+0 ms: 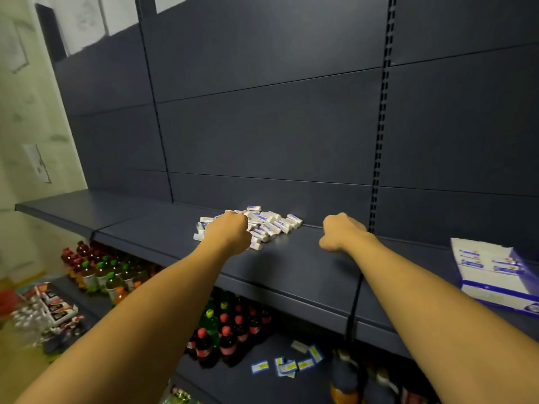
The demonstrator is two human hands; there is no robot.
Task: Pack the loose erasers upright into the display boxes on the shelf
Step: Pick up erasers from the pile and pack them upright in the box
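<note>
- Lying in a loose heap near the back of the dark shelf (291,275), the erasers (271,224) are flat and jumbled, none of them standing upright that I can see.
- Reaching into the near-left side of that heap, the left hand (229,233) is covering several erasers with its fingers curled down; whether it is actually gripping any I cannot tell, since the fingertips are hidden behind the knuckles.
- Hovering just to the right of the heap, the right hand (341,233) is curled into a loose fist over bare shelf, and nothing is showing in it.
- Sitting well off to the right on the same shelf, a white and blue display box (493,275) is waiting, apart from both hands; its inside is not readable from here.
- Judging by this, the gathering step is in hand: erasers are being collected, not yet packed.
- Looking ahead, the next move is calling for a firm pinch on a few erasers, a carry across to the box, and a turn so each one is standing on end.
- Crowding the lower shelves, drink bottles (227,336) and scattered small packets (294,364) are playing no part.
</note>
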